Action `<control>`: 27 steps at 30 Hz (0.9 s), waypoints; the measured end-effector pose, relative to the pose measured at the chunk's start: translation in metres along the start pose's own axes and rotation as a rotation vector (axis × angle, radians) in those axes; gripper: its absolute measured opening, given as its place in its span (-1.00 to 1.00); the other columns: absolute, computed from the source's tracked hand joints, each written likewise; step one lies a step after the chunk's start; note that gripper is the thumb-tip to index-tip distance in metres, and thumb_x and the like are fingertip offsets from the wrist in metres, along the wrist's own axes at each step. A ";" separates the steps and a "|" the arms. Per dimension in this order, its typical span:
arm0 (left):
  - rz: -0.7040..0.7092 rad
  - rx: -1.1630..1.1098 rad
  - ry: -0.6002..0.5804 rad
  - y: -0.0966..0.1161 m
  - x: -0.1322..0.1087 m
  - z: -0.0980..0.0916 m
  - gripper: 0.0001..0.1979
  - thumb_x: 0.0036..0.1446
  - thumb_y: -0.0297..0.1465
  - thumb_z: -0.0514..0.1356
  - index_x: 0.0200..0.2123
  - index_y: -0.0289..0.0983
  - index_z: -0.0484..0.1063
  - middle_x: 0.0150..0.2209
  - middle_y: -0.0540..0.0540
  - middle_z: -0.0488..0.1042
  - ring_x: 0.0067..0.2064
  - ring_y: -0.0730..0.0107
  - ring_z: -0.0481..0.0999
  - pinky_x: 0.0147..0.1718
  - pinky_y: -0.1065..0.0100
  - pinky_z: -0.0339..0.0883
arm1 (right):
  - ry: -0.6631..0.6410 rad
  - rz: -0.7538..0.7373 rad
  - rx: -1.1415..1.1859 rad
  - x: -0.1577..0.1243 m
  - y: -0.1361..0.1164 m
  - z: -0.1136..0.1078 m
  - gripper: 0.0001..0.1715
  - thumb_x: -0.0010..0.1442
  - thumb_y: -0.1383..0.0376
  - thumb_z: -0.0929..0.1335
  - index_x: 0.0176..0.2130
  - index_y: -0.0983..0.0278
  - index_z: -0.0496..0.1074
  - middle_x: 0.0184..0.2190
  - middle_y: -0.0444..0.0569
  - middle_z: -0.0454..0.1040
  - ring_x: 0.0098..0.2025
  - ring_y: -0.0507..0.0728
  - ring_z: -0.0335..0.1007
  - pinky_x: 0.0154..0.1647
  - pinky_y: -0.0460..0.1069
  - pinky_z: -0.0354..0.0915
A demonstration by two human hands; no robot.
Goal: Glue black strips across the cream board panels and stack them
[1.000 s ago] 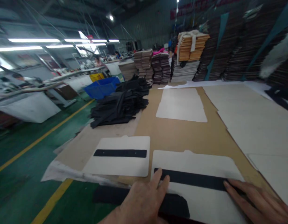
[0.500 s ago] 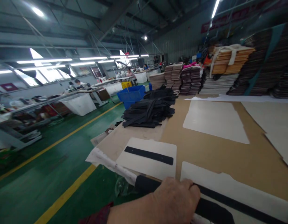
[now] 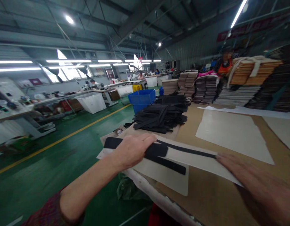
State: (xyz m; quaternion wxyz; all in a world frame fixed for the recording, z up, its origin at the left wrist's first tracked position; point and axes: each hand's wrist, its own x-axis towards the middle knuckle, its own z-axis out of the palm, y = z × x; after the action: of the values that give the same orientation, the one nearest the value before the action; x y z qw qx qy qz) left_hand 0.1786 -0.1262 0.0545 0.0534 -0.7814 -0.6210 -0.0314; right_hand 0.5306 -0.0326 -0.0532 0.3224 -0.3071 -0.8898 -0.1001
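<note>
My left hand (image 3: pixel 135 149) is closed round a wide black strip (image 3: pixel 112 143) and the left end of a white panel (image 3: pixel 201 161). This panel carries a narrow black strip (image 3: pixel 187 148) along its length and is raised above the table. At its other end my right hand (image 3: pixel 257 179) grips the edge, fingers pressed together and partly blurred. Beneath my left hand, a second white panel (image 3: pixel 166 180) lies at the table corner with a black strip (image 3: pixel 169 164) on it.
A heap of black strips (image 3: pixel 162 114) lies on the brown tabletop (image 3: pixel 213 182). Another white panel (image 3: pixel 234 133) is farther right. Stacks of sheets (image 3: pixel 207 86) line the back, with a person behind them. A blue bin (image 3: pixel 142 99) stands beyond the table's left side.
My left hand has moved up and left, lifting the white panel and the wide black strip off the near edge. My right hand has come into view on the panel's right end.
</note>
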 end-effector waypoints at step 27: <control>-0.083 0.034 -0.146 -0.089 -0.079 0.110 -0.35 0.01 -0.63 0.03 0.19 -0.16 0.29 0.24 -0.08 0.33 0.25 0.28 0.30 0.26 0.18 0.13 | -0.575 -0.133 0.189 0.014 -0.081 0.086 -0.32 0.11 0.38 0.28 0.22 0.43 0.31 0.27 0.37 0.17 0.30 0.44 0.08 0.22 0.23 0.24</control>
State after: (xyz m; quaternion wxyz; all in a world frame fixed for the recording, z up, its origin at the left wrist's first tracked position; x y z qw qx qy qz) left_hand 0.0726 -0.1690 -0.0602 0.0198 -0.7542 -0.6555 0.0337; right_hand 0.4287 -0.0571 -0.1094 0.0772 -0.2325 -0.9681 0.0531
